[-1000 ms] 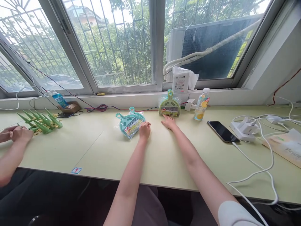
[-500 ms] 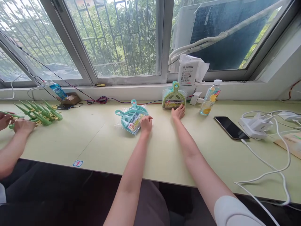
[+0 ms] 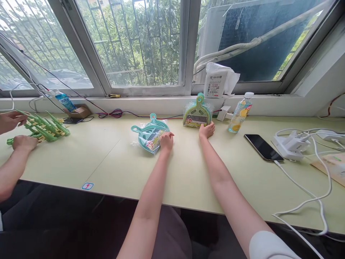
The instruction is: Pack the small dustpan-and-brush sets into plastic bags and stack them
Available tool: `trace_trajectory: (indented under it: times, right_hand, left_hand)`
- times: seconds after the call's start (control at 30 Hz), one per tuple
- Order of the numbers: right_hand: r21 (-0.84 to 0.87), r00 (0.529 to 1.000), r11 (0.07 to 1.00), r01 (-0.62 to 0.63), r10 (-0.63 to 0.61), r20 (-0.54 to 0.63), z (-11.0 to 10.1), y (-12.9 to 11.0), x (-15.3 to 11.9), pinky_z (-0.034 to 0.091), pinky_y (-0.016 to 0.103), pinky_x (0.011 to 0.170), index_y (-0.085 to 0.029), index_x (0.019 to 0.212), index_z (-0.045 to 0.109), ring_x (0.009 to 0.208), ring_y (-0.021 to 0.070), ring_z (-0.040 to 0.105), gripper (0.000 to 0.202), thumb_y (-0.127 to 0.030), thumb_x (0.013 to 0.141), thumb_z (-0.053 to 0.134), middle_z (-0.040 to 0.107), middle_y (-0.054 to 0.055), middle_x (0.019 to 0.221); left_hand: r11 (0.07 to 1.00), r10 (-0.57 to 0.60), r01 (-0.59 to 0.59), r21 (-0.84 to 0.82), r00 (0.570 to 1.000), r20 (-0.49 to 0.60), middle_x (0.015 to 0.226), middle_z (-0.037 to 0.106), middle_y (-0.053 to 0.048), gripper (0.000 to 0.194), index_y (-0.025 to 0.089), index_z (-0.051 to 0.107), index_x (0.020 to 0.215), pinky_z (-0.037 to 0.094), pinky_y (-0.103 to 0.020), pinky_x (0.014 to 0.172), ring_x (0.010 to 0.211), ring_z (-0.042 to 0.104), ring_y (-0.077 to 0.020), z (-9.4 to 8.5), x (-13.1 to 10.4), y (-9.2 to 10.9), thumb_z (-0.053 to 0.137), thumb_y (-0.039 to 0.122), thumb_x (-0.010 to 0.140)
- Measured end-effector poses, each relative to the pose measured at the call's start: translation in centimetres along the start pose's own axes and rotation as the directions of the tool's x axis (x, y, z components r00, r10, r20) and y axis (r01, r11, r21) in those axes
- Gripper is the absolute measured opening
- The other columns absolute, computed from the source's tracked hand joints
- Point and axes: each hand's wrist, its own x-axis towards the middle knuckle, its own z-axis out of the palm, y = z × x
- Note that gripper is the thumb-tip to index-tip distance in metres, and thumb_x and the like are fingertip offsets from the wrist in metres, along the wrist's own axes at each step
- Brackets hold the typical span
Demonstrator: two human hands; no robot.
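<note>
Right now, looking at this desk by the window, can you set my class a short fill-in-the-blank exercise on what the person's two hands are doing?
1. The left hand rests on the teal plastic dustpan set wrapped in clear ____.
2. The right hand touches the pale green plastic dustpan set, which leans against the ____ below the window.
3. The black smartphone lies flat on the table to the ____ of the right hand.
4. The clear drink bottle with a yellow label stands ____.

Missing words: plastic; wall; right; upright
</note>
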Motion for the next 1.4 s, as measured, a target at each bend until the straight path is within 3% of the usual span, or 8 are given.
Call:
trace_trajectory:
  times: [0.27, 0.43, 0.63, 0.8, 1.0, 1.1, 1.27, 1.4]
  right_hand:
    - [0.018, 0.996, 0.999, 0.04, -0.041, 0.082, -0.2, 0.4, -0.1, 0.036, 0.046, 0.096, -0.021, 0.103, 0.051, 0.115, 0.0301, 0.05, 0.023, -0.031, 0.083, 0.055, 0.059, 0.012, 0.117]
    - [0.144, 0.972, 0.99, 0.01, -0.043, 0.229, 0.3, 0.8, 0.2, 0.042, 0.039, 0.085, -0.02, 0.11, 0.045, 0.092, 0.0243, 0.06, 0.023, -0.023, 0.087, 0.047, 0.063, 0.01, 0.105]
    - [0.302, 0.987, 0.949, -0.089, 0.042, 0.157, -0.2, 1.1, 0.0, 0.044, 0.035, 0.084, -0.021, 0.113, 0.046, 0.096, 0.0218, 0.061, 0.029, -0.017, 0.086, 0.037, 0.063, 0.01, 0.11]
    - [0.332, 0.991, 0.939, -0.091, 0.051, 0.126, -2.3, 1.4, -2.1, 0.045, 0.036, 0.087, -0.021, 0.118, 0.05, 0.104, 0.022, 0.06, 0.038, -0.02, 0.084, 0.033, 0.063, 0.011, 0.115]
    - [0.397, 0.981, 0.917, -0.046, -0.034, 0.193, -7.2, 3.2, -4.2, 0.048, 0.034, 0.078, -0.018, 0.12, 0.048, 0.093, 0.0198, 0.062, 0.042, -0.023, 0.082, 0.032, 0.065, 0.011, 0.108]
    - [0.475, 0.953, 0.88, -0.004, -0.141, 0.269, -10.2, 4.8, -4.3, 0.048, 0.032, 0.076, -0.019, 0.115, 0.051, 0.087, 0.0179, 0.061, 0.037, -0.029, 0.082, 0.037, 0.065, 0.009, 0.102]
    - [0.475, 0.906, 0.88, 0.025, -0.221, 0.361, -13.0, 5.8, -4.4, 0.049, 0.032, 0.073, -0.019, 0.114, 0.052, 0.085, 0.0192, 0.061, 0.035, -0.035, 0.085, 0.041, 0.065, 0.009, 0.102]
    - [0.307, 0.815, 0.867, 0.393, -0.482, 0.321, -14.0, 4.3, -5.2, 0.046, 0.04, 0.086, -0.02, 0.125, 0.047, 0.103, 0.0241, 0.058, 0.039, -0.03, 0.088, 0.042, 0.06, 0.012, 0.121]
  left_hand:
    - [1.0, -0.005, 0.005, 0.022, 1.0, 0.016, 0.094, 0.069, -0.007, 0.026, 0.021, 0.069, 0.083, 0.042, -0.035, 0.09, 0.096, 0.061, -0.0221, -0.3, -0.1, 0.2, 0.045, 0.011, 0.086]
    - [0.999, -0.018, 0.017, 0.036, 1.0, 0.024, 0.095, 0.069, -0.006, 0.025, 0.021, 0.069, 0.083, 0.042, -0.034, 0.09, 0.097, 0.061, -0.0214, -0.5, 0.0, 0.3, 0.046, 0.01, 0.085]
    - [0.999, -0.025, 0.024, 0.03, 0.999, 0.037, 0.096, 0.069, -0.006, 0.026, 0.021, 0.068, 0.082, 0.041, -0.034, 0.092, 0.097, 0.06, -0.0209, -0.4, 0.1, 0.3, 0.045, 0.011, 0.086]
    - [0.998, -0.038, 0.039, -0.046, 0.999, 0.018, 0.099, 0.069, -0.01, 0.026, 0.019, 0.065, 0.1, 0.039, -0.038, 0.094, 0.1, 0.06, -0.0246, -0.4, 0.1, 0.3, 0.041, 0.021, 0.092]
    - [0.912, -0.006, 0.042, -0.408, 0.996, 0.089, 0.114, 0.064, -0.013, 0.041, 0.015, 0.055, 0.122, 0.039, -0.035, 0.097, 0.111, 0.056, -0.0231, -0.3, 0.2, 1.3, 0.042, 0.043, 0.094]
    - [0.793, 0.075, 0.125, -0.596, 0.951, 0.3, 0.12, 0.063, -0.012, 0.042, 0.017, 0.06, 0.116, 0.044, -0.032, 0.092, 0.114, 0.056, -0.0224, -0.2, -0.3, 2.8, 0.046, 0.047, 0.091]
    - [0.624, 0.171, 0.44, -0.646, 0.729, 0.662, 0.109, 0.069, -0.009, 0.048, 0.019, 0.064, 0.113, 0.05, -0.033, 0.079, 0.1, 0.063, -0.025, 0.1, -1.6, 4.9, 0.059, 0.054, 0.08]
    - [0.506, 0.108, 0.507, -0.697, 0.765, 0.635, 0.102, 0.07, -0.01, 0.05, 0.015, 0.063, 0.11, 0.051, -0.032, 0.076, 0.088, 0.066, -0.0236, 0.3, -1.8, 4.6, 0.074, 0.043, 0.069]
